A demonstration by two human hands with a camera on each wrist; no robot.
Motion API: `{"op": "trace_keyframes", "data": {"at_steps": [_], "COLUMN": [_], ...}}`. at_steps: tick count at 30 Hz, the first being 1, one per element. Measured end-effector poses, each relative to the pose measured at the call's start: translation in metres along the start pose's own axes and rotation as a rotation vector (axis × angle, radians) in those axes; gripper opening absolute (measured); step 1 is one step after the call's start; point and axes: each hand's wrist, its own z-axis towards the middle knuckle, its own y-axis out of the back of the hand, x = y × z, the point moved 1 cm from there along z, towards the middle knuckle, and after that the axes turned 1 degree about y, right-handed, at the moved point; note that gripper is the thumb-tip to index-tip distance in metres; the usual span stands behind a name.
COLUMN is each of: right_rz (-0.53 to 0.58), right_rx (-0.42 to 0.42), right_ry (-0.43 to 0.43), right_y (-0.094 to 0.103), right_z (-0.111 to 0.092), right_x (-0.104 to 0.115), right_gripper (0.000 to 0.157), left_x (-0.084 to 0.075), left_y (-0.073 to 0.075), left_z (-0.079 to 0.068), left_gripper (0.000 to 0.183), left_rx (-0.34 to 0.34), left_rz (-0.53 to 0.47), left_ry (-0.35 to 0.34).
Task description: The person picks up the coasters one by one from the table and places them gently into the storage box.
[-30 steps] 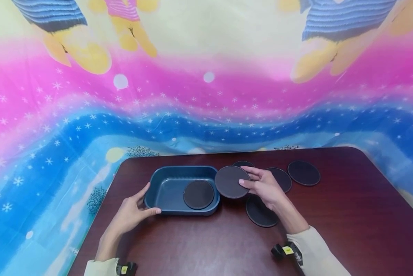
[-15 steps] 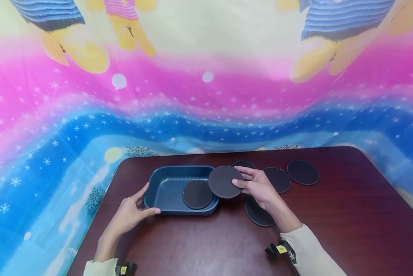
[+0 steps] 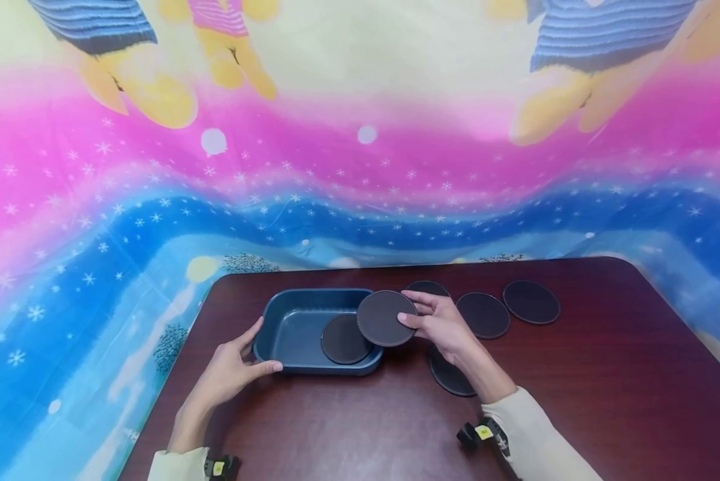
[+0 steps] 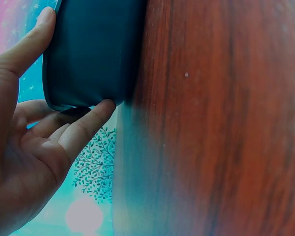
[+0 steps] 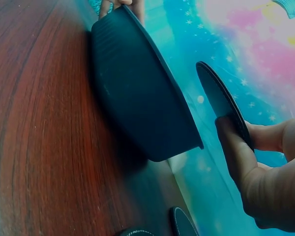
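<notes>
A dark teal plastic box (image 3: 312, 367) with rounded corners stands on the table. My left hand (image 3: 230, 367) grips its left end, thumb at the near corner and fingers around the side. One round dark coaster (image 3: 338, 341) lies inside, at the right of the box floor. Between thumb and fingers, my right hand (image 3: 447, 324) pinches another coaster (image 3: 381, 319) by its right edge. That coaster is above the box's right rim and partly covers the one inside. In the right wrist view the held coaster (image 5: 219, 93) is tilted and apart from the box wall (image 5: 142, 93).
On the brown table (image 3: 336, 427), right of the box, lie several more coasters: one at the back (image 3: 429, 288), one behind my hand (image 3: 485, 315), one farther right (image 3: 531, 302) and one nearer (image 3: 447, 374), partly hidden by my wrist. A printed cloth (image 3: 360, 200) hangs behind.
My right hand has moved left with the coaster, from beside the box to over its right rim. My left hand keeps its hold on the box.
</notes>
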Motion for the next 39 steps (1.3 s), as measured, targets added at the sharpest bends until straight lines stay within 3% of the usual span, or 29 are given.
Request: {"op": "trace_keyframes", "data": {"at_steps": [15,39], "right_rz": [-0.010,-0.032], "right_rx": [0.042,0.044], "right_ry": [-0.001,-0.014], "right_y": [-0.014,-0.039], "right_z": [0.010,0.021], "right_x": [0.000,0.003], "right_gripper": [0.063,0.060], "left_x": [0.003,0.001], "left_y": [-0.002,-0.001], "left_z": [0.003,0.001], "left_gripper": [0.107,0.106], "left_rx": [-0.013,-0.005], "left_rz": [0.037,0.008], "left_ry": [-0.019,-0.012]}}
